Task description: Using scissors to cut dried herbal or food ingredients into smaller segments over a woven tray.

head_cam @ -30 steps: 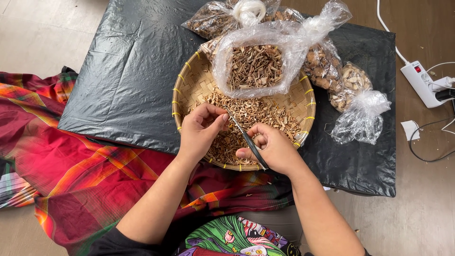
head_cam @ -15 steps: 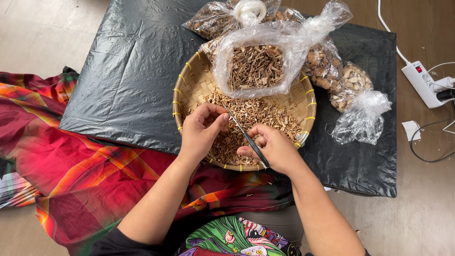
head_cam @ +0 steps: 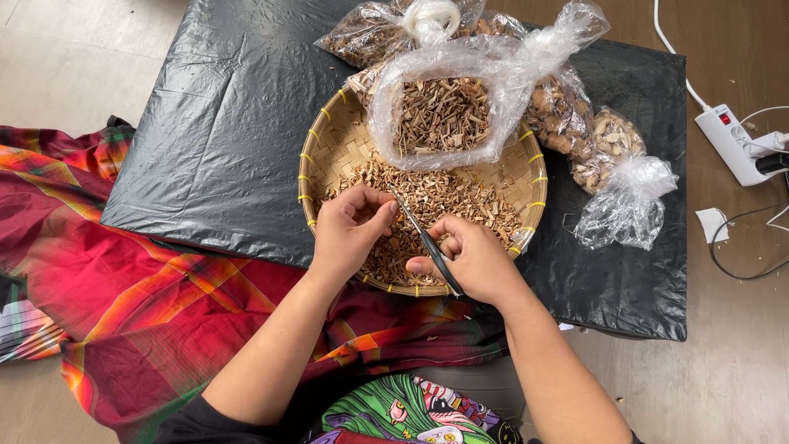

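Over a round woven basket [head_cam: 329, 152], both hands work close together above a heap of brown chips [head_cam: 460, 201]. The right hand [head_cam: 472, 259] is wrapped around a pair of scissors [head_cam: 423, 238], fingers through the dark handles, with the blades pointing up and away toward the left hand [head_cam: 352, 230]; whether the blades are parted cannot be told. The left hand is curled, its fingertips [head_cam: 386, 212] pinched together right at the scissor tips, seemingly on a small piece too tiny to make out. Just beyond the hands, on the far half of the basket, sits an open clear bag [head_cam: 440, 111] filled with darker brown sticks. Farther off past that bag lie more knotted clear bags [head_cam: 575, 107] of dried material, one to the right of the right hand near the basket's edge. Beneath the basket and bags spreads a black sheet [head_cam: 222, 140]. Under the forearms and out to the left of the left hand lies a red plaid cloth [head_cam: 140, 312]. Well to the right of the right hand, on the floor, rests a white power strip [head_cam: 731, 144] with cables.
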